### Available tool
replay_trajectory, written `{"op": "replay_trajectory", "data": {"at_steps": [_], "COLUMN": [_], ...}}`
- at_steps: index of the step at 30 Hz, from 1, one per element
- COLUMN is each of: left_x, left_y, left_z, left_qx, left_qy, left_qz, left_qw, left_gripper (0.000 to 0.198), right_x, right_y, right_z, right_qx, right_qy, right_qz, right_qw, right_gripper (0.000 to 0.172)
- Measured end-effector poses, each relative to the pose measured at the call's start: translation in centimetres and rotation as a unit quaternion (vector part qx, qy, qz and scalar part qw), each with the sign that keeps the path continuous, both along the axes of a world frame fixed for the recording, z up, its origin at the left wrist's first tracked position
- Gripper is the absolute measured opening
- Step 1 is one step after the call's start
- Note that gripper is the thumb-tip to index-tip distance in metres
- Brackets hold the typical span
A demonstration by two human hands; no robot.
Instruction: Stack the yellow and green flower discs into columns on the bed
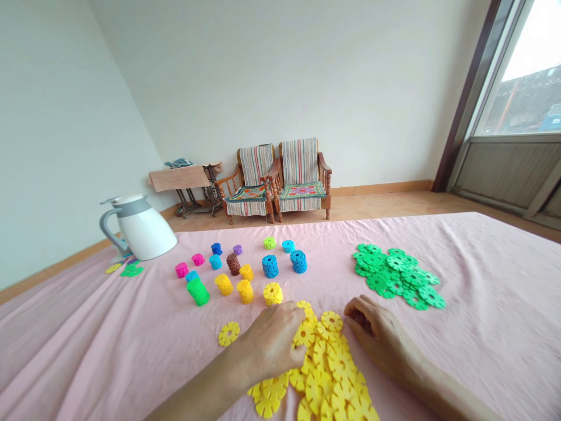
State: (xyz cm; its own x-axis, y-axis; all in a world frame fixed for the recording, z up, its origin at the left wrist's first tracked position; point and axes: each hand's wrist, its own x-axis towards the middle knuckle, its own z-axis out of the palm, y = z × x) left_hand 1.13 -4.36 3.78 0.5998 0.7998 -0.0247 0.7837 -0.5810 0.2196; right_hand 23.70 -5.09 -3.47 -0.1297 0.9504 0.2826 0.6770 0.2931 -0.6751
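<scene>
Pink cloth (460, 327), yellow discs (326, 374) between both hands, left hand (274, 342), right hand (377, 336)

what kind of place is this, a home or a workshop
Most likely a room in a home: two cushioned wooden armchairs against the wall, a white jug on the pink cloth-covered table, and a large window.

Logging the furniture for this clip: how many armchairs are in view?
2. Both stand side by side against the back wall: the left armchair and the right armchair, touching at the armrests. Neither looks hidden by anything.
</scene>
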Motion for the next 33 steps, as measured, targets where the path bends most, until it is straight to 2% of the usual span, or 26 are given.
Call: {"op": "replay_trajectory", "data": {"at_steps": [7,9,13,15,19,24,29,33], "left_x": [-0.2,-0.9,-2.8,-3.6,-4.4,-4.2,-4.1,-3.8], "left_y": [-0.1,0.7,3.1,4.3,5.9,6.4,6.2,5.2], "left_z": [0.1,0.8,2.5,2.9,2.1,0.8,1.2,1.9], "left_qx": [0.012,0.034,0.076,0.081,0.080,0.071,0.065,0.079], "left_qy": [-0.023,-0.035,-0.022,-0.017,-0.009,-0.002,-0.002,-0.011], "left_qz": [0.016,0.037,0.121,0.131,0.124,0.123,0.113,0.105], "left_qw": [1.000,0.998,0.989,0.988,0.989,0.990,0.991,0.991], "left_gripper": [0.014,0.014,0.016,0.014,0.011,0.011,0.012,0.021], "right_x": [0.1,0.1,0.1,0.0,-0.1,0.1,0.2,0.1], "right_y": [0.0,0.0,0.0,0.0,0.0,0.1,0.1,0.1], "right_z": [-0.1,-0.2,-0.1,0.0,0.1,0.0,-0.1,0.0], "right_qx": [0.003,0.002,-0.002,-0.007,-0.006,-0.002,0.001,0.004], "right_qy": [-0.009,-0.006,0.001,0.004,-0.002,-0.005,-0.006,-0.008], "right_qz": [-0.001,-0.002,0.002,0.004,0.003,0.002,0.003,0.001], "right_qw": [1.000,1.000,1.000,1.000,1.000,1.000,1.000,1.000], "right_gripper": [0.011,0.011,0.012,0.012,0.011,0.012,0.012,0.012]}}
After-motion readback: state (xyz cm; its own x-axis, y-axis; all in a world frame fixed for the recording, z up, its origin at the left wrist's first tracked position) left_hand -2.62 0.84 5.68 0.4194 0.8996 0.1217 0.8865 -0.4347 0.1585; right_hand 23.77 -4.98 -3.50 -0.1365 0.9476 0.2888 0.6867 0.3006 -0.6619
